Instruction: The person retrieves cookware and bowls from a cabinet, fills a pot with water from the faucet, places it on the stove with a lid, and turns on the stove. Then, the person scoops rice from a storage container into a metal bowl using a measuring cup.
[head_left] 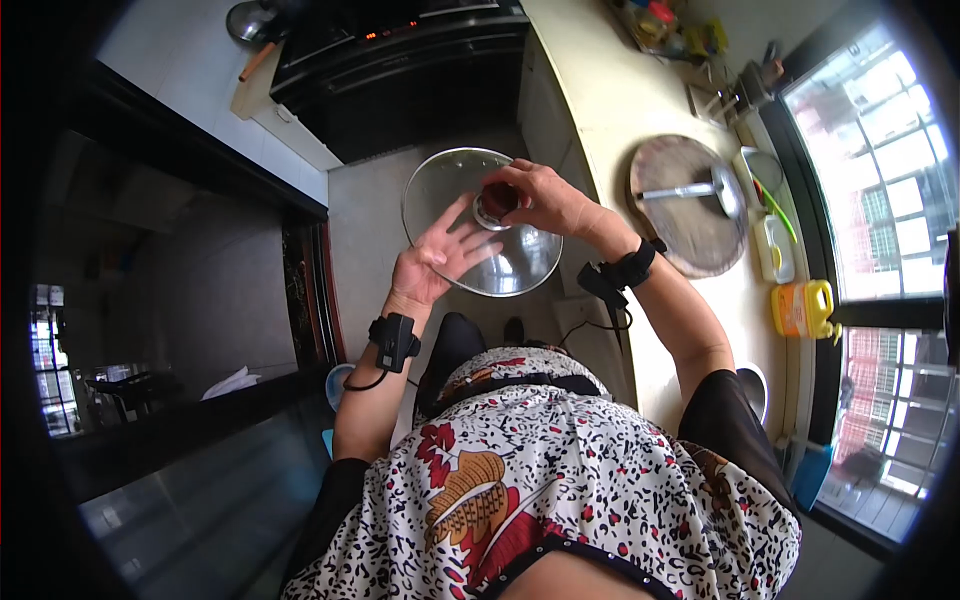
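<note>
A round glass pot lid with a thin metal rim is held up in front of my body, over the floor. My right hand grips its dark red knob from above, fingers wrapped round it. Under the glass lies my left hand, its fingers spread and seen through the lid. The palm and thumb show at the lid's lower left edge. Whether the left fingers press on the underside I cannot tell. Black bands with small devices sit on both wrists.
To the right runs a pale counter with a round wooden chopping board, a ladle lying on it, and a yellow jug by the window. Ahead stands a black stove. A dark doorway frame is at left.
</note>
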